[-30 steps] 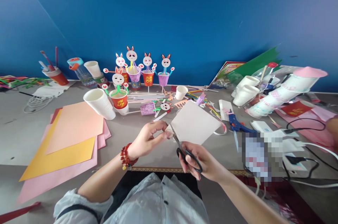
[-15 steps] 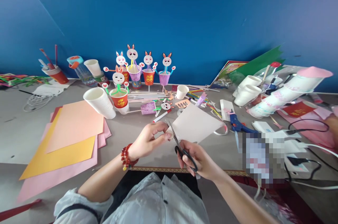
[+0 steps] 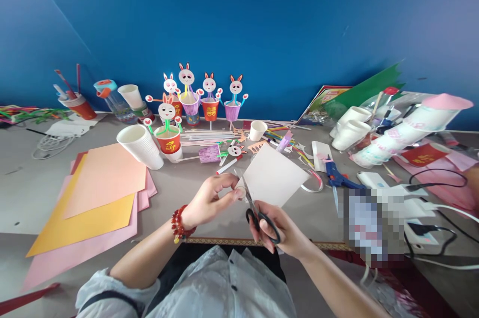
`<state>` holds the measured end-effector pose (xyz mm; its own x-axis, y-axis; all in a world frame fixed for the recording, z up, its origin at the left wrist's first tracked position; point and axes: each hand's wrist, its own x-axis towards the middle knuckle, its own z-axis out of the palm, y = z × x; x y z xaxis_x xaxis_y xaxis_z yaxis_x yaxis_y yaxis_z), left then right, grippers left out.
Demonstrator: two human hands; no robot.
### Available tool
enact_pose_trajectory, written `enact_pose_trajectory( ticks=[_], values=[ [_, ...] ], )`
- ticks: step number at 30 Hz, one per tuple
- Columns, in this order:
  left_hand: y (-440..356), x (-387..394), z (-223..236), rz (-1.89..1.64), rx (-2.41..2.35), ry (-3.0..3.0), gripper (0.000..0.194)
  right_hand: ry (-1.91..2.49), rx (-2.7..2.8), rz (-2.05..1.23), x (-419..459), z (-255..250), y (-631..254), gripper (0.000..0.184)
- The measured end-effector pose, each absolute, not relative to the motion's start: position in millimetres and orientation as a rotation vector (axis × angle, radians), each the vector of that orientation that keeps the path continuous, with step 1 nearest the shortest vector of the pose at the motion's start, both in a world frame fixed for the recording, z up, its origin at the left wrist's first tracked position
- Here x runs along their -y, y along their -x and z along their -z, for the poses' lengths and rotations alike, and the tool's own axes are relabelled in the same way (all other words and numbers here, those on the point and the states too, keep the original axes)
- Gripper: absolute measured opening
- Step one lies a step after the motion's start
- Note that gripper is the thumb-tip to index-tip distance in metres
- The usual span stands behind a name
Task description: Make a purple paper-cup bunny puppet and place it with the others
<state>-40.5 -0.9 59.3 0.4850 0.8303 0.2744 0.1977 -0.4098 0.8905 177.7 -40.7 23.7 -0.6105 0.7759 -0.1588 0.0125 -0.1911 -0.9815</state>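
Observation:
My left hand (image 3: 209, 199), with a red bead bracelet on the wrist, pinches the left corner of a sheet of white paper (image 3: 276, 177). A small rounded outline shows at that corner, by the fingertips. My right hand (image 3: 276, 227) grips black-handled scissors (image 3: 262, 220), fingers through the loops. Their blades are parted and straddle the paper's edge close to my left fingers. Just beyond, a red-and-white marker (image 3: 229, 164) lies on the table, with a purple paper cup (image 3: 209, 155) on its side and a small rabbit face (image 3: 236, 150) attached to it.
Rabbit-faced cups (image 3: 168, 139) stand along the blue wall beside a stack of white cups (image 3: 140, 146). Coloured paper sheets (image 3: 108, 178) lie left. A blue glue gun (image 3: 339, 175), power strips (image 3: 419, 233) and a white cup tower (image 3: 404, 133) are on the right.
The white sheet has turned and tilted slightly, its far corner now higher. The scissor handles are spread a little wider. My left hand has stayed in nearly the same place.

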Motion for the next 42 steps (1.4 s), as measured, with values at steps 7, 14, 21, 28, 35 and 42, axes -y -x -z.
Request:
enact_pose_trajectory(
  ticks=[7,14,21,28,35,42],
  values=[
    [41.3,1.5,-61.1,-0.927,-0.849,-1.896,0.035,0.971,1.570,-1.821,40.3,-21.8,-180.4,0.059],
    [41.9,-0.8,-64.8,-0.888,-0.843,-1.893,0.034,1.005,1.634,-1.774,38.3,-18.6,-186.6,0.057],
    [41.5,-1.4,-65.8,-0.866,-0.813,-1.862,0.032,0.975,1.640,-1.760,37.8,-16.2,-188.0,0.057],
    [41.5,-1.7,-63.1,-0.902,-0.806,-1.849,0.030,0.960,1.643,-1.757,37.2,-14.8,-187.2,0.057],
    [37.5,0.0,-57.3,-0.984,-0.865,-1.762,0.032,0.953,1.585,-1.745,39.5,-14.9,-184.0,0.056],
    [34.4,0.9,-53.8,-1.052,-0.855,-1.738,0.028,0.911,1.499,-1.751,42.1,-10.1,-178.2,0.056]
  ],
)
